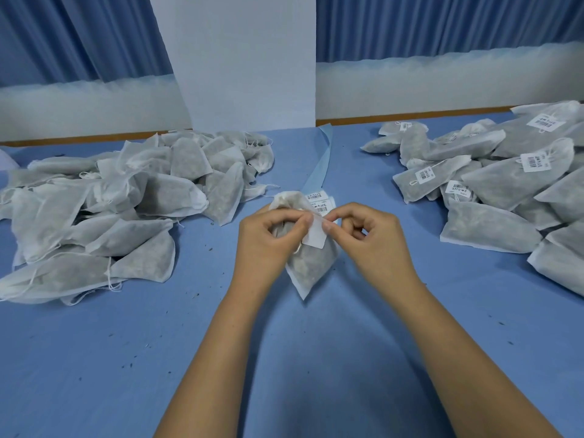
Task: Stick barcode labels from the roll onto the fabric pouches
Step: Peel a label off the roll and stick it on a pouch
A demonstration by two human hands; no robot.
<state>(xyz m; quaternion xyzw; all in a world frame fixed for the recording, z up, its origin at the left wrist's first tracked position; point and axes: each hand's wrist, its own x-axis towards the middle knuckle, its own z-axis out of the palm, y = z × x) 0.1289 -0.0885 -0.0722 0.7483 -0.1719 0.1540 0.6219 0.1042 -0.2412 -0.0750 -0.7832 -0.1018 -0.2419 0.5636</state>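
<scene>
Viewing from a single head-worn camera. Looking forward and down across the table (126, 358), facing the wall (246, 58) and curtains (79, 36) beyond it. Sitting close over the work: left hand (268, 241) gripping a pouch (311, 270) and right hand (376, 238) pinching a label (316, 237), meeting just above frame centre, forearms entering from the bottom edge. Taking in a wide angle: plain pile (110, 210) reaching the left edge, labelled pile (512, 184) running off the right edge. Showing the table's far edge higher at right than at left. Centring between the two piles.
</scene>
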